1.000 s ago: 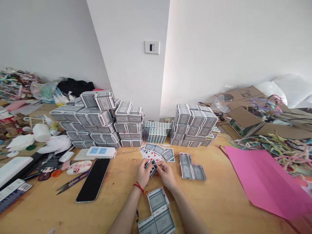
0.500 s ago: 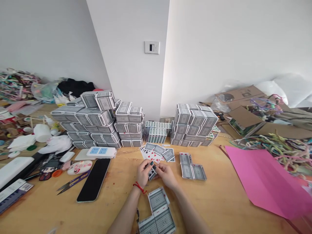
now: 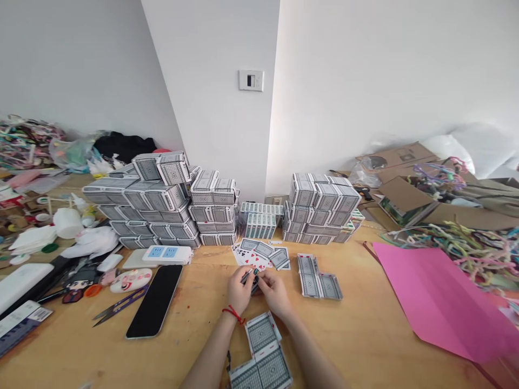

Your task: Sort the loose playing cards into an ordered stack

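Note:
Both hands meet above the table, closed round a small grey-patterned playing card [image 3: 254, 284]. My left hand [image 3: 240, 289], with a red cord at the wrist, pinches it from the left. My right hand [image 3: 273, 292] grips its right side; the fingers cover most of the card. Just beyond the fingertips lie loose playing cards [image 3: 259, 254], some face up, some face down. Between my forearms sits an L-shaped piece made of joined cards [image 3: 267, 351]. A smaller L-shaped card piece [image 3: 318, 281] rests to the right of my right hand.
Stacked card blocks stand at the back left [image 3: 158, 205] and back right [image 3: 322, 208], with card boxes [image 3: 259, 224] between them. On the left lie a phone [image 3: 154, 302], thread snips [image 3: 119, 307] and a power strip [image 3: 168, 254]. Pink paper [image 3: 441, 297] covers the right side.
The card in my hands has been turned or bent, so its black-pip face shows less. Both hands stay in nearly the same place; the view has shifted slightly.

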Tool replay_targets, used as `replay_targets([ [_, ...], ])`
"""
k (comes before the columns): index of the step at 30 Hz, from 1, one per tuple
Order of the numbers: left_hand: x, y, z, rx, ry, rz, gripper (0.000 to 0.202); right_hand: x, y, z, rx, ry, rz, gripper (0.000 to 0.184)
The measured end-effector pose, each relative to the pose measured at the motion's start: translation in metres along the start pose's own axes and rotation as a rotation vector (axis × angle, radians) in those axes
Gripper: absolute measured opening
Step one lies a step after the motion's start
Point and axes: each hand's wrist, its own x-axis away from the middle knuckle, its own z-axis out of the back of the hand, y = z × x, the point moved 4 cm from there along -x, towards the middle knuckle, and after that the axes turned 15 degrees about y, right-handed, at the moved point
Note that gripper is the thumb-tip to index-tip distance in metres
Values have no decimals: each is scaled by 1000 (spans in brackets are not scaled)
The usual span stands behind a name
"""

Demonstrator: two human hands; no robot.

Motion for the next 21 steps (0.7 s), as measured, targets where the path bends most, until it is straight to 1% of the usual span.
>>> replay_targets([
  [3,0,2,0,-30,14,-47,15,-2,3,2,40,65,35,26],
  [6,0,1,-1,-59,14,-40,15,-2,7,1,3,82,-12,26],
  [11,1,-1,-3,-72,7,-16,17,-1,5,1,-51,48,-34,24],
  [14,1,0,-2,-71,14,-15,16,0,2,1,-67,-16,-45,25],
  [16,2,1,-2,-73,8,-22,17,-1,2,2,-49,-26,-23,25],
  [18,3,4,-2,-72,-4,-48,17,-2,2,3,-10,22,34,24],
  [21,4,6,-2,-64,-23,-98,16,-2,2,5,44,132,118,20],
])
